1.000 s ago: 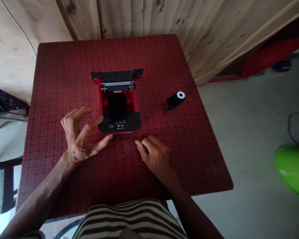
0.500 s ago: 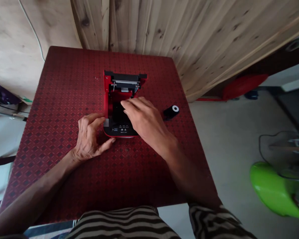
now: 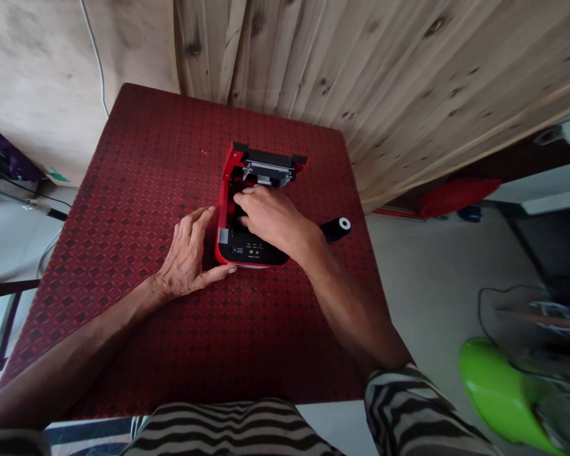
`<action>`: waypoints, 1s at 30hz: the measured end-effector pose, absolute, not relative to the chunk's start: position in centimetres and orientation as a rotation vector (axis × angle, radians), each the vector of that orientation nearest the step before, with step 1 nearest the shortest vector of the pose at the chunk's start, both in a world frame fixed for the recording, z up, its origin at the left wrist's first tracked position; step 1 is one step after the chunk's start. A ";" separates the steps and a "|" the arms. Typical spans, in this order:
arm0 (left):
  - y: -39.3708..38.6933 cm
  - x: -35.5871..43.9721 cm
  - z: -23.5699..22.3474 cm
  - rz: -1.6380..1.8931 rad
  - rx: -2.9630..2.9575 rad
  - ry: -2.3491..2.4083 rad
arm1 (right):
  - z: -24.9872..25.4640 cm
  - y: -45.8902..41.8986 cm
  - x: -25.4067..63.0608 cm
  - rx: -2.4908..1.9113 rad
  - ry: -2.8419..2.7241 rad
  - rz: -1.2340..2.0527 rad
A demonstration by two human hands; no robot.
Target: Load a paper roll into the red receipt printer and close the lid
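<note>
A red and black label printer [image 3: 266, 254] stands on the table with its lid [image 3: 266, 156] raised, baring the dark inside and a roller on the lid. My left hand [image 3: 185, 253] lies along its left side, fingers stretched out against the red wall and thumb apart at the front corner. Over the open compartment, my right hand [image 3: 275, 218] reaches in with its fingers bent. The fingertips are partly hidden, and what they hold, if anything, blends into the dark inside. Right of the printer lies a black roll [image 3: 333, 229] with a white core.
The table [image 3: 137, 190] has a red patterned cover. A wooden plank wall [image 3: 304, 63] rises behind it. On the floor at the right stand a bright green plastic thing [image 3: 494, 386] and a cable. A white cord [image 3: 95, 57] hangs at the back left.
My right hand has moved in the printer's compartment, and its thumb now shows below the forefinger. My left hand lies closer along the printer's side. The printer looks slightly turned, and the view has shifted.
</note>
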State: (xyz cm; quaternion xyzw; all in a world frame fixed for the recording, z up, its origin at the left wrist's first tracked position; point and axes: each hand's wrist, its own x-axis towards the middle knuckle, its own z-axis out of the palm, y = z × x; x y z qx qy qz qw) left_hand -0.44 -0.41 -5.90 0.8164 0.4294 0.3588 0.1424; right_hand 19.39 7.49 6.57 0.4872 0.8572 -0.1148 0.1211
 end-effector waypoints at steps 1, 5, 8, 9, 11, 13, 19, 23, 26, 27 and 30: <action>-0.4 -0.4 -5.9 1.035 2.354 1.238 | 6.6 7.5 19.4 1.437 2.509 -0.336; -0.4 -0.5 -5.9 1.020 2.361 1.230 | 6.6 7.3 19.0 1.547 2.497 -0.285; -0.3 -0.4 -5.9 1.023 2.376 1.226 | 6.5 7.2 18.7 1.573 2.474 -0.220; -0.3 -0.4 -5.9 1.025 2.376 1.226 | 6.5 7.2 18.7 1.564 2.485 -0.207; -0.3 -0.4 -5.9 1.031 2.369 1.218 | 6.5 7.2 18.8 1.541 2.524 -0.202; -0.3 -0.4 -5.9 1.035 2.360 1.208 | 6.5 7.1 18.8 1.536 2.537 -0.214; -0.3 -0.4 -5.7 1.031 2.360 1.202 | 6.7 6.4 18.4 1.642 2.497 -0.170; -0.3 -0.5 -5.8 1.008 2.358 1.206 | 7.3 6.7 19.1 1.566 2.540 -0.243; -0.3 -0.5 -5.8 0.995 2.356 1.219 | 8.0 6.8 20.0 1.516 2.573 -0.333; -0.3 -0.5 -5.9 0.993 2.356 1.218 | 8.1 6.8 20.3 1.505 2.583 -0.347; -0.3 -0.5 -5.9 0.995 2.354 1.204 | 8.3 6.6 20.9 1.512 2.635 -0.356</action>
